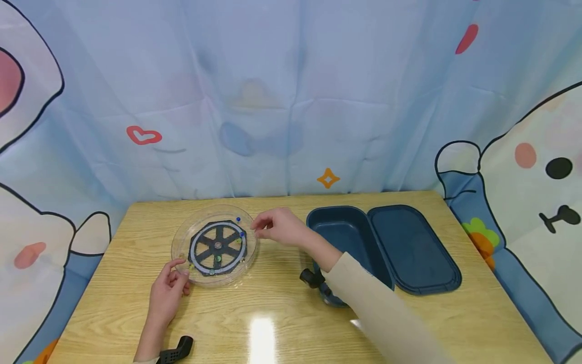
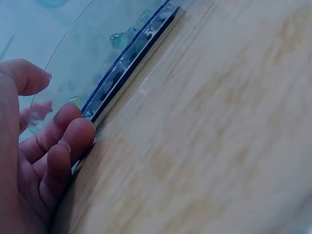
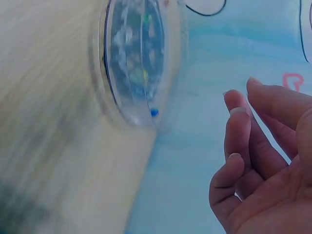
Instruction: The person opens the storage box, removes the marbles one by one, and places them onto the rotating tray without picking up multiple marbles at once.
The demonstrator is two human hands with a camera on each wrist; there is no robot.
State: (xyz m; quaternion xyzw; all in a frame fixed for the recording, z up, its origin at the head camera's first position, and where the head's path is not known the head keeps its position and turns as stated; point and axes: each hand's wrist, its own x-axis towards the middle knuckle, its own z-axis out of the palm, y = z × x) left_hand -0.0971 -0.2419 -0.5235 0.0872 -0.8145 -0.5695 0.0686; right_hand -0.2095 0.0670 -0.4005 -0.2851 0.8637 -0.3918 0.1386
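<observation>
A clear round plastic dish (image 1: 179, 237) lies on the table at the left, with a black-and-white wheel shape (image 1: 218, 246) in its middle. Several small blue, green and yellow beads are in it, one blue bead (image 3: 154, 112) showing near the rim in the right wrist view. My left hand (image 1: 168, 293) holds the dish's near-left rim; in the left wrist view the thumb (image 2: 36, 78) bends over the clear edge. Just off the dish's right side hovers my right hand (image 1: 284, 227), fingers loosely curled, a gap between thumb and index fingertips and nothing visible in it.
Right of the dish stands a deep dark blue container (image 1: 343, 215), partly covered by my right forearm. Its matching flat lid (image 1: 414, 247) lies beside it on the wooden table (image 1: 218, 323). A patterned light blue curtain (image 1: 273, 101) hangs behind the table.
</observation>
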